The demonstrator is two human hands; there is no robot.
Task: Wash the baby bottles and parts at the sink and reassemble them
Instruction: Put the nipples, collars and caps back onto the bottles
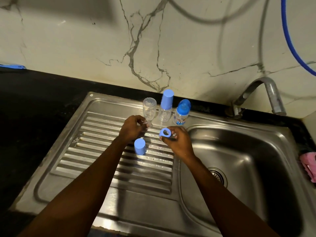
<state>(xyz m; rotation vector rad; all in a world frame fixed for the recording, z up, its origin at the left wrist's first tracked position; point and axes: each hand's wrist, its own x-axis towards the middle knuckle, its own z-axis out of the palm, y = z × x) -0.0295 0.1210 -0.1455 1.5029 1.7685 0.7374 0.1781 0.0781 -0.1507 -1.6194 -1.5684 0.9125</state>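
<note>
Baby bottles, three in number, stand in a row at the back of the steel drainboard, close to the marble wall. The clear bottle, on the left, is bare, tilted, with its flat end uppermost. The left hand has its fingers curled round the narrow lower end of it; whether anything else is pinched there I cannot tell. The capped bottle, in the middle, is upright and carries a tall blue cover. The printed bottle, on the right, is upright, with a blue collar and teat fitted and a coloured label on its body.

The right hand pinches a blue ring between thumb and fingertips, opening turned toward the viewer, held above the drainboard beside the basin. The two hands are near each other but apart.

A loose blue cap stands closed end up on the drainboard ribs, just beside the left forearm.

The tap is mounted behind the basin, spout over it. A pink cloth lies at the basin's right edge. The black tabletop runs off to the left.
</note>
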